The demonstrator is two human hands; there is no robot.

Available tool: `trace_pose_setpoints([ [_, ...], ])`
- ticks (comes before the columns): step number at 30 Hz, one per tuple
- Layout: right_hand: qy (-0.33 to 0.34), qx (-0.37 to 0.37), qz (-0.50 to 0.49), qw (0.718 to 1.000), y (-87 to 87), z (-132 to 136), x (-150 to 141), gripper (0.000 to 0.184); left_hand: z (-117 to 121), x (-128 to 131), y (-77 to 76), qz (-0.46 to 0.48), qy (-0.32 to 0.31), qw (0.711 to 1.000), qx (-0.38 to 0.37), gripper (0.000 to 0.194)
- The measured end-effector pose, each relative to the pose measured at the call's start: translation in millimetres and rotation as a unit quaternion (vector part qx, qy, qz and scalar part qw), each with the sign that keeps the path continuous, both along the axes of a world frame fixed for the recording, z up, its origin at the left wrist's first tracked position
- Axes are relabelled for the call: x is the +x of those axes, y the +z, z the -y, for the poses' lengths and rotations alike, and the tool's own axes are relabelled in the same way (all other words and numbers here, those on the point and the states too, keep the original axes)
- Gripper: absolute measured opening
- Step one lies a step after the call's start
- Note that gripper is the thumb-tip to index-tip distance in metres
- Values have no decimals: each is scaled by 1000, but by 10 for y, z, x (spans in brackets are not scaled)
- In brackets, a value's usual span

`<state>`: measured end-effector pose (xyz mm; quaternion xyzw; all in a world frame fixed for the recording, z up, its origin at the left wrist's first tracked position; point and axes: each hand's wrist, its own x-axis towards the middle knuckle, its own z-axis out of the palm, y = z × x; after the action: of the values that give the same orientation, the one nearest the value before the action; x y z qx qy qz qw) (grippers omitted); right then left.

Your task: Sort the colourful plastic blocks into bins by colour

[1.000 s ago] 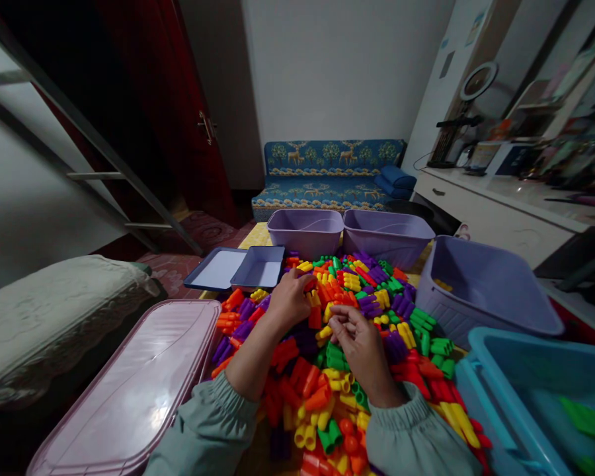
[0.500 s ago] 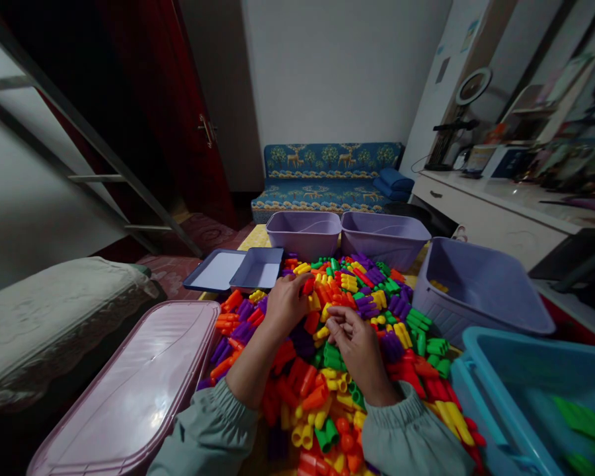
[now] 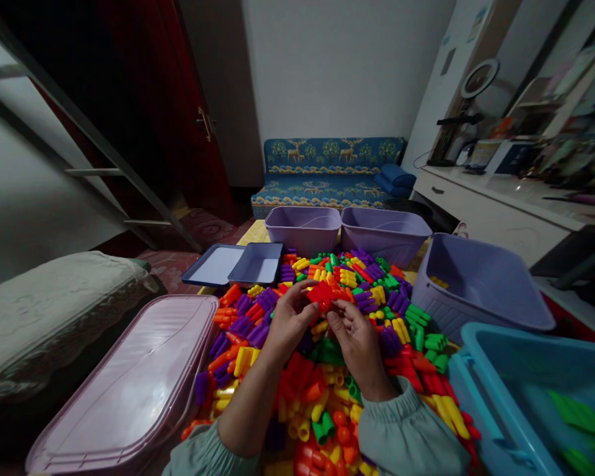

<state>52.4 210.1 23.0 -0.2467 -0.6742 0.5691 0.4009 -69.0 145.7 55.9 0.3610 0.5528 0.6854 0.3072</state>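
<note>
Over the middle of the pile my left hand is closed on a red plastic building block, thumb below and fingers behind. My right hand pinches the right side of the same red block; its fingertips partly cover it. Beneath and around both hands spreads a heap of tube-shaped plastic blocks in red, orange, yellow, green and purple. Purple blocks lie to the left of my left hand, and green blocks are right of my right hand.
Purple bins stand along the far and right edges; the right-hand bin has a few yellow pieces inside. A blue bin with green pieces is at near right. A pink lidded box and a shallow dark-blue tray sit on the left.
My left hand has lifted the red block from the pile and brought it nearer and to the right. My right hand has left the yellow block and now meets the red one.
</note>
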Motion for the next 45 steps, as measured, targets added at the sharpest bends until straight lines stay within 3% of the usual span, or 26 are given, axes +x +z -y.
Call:
trace_pose_setpoints([
  [9, -31, 6, -1, 1000, -47, 9, 12, 29, 51, -24, -47, 32, -21, 999, 2, 37],
  [15, -49, 20, 18, 998, -43, 8, 21, 28, 8, -31, -116, 45, -22, 999, 11, 46],
  [22, -44, 22, 21, 999, -12, 13, 27, 29, -9, -51, -184, 54, -21, 998, 18, 43],
  [33, -57, 24, 22, 998, -4, 6, 16, 31, -6, -18, -185, 51, -23, 998, -7, 48],
  [35, -55, 17, 11, 998, 10, 13, 11, 31, 2, -86, -145, 75, -1, 997, -8, 51],
  [38, -48, 5, 2, 999, 13, 19, 10, 32, 20, -312, -55, 172, 83, 981, 44, 51],
  [42, -41, 4, 2, 999, -7, 15, 15, 34, 37, -702, 66, 279, 212, 930, 112, 22],
  [45, -43, 4, 4, 999, -15, 11, 17, 34, 35, -878, 102, 314, 247, 910, 113, 9],
])
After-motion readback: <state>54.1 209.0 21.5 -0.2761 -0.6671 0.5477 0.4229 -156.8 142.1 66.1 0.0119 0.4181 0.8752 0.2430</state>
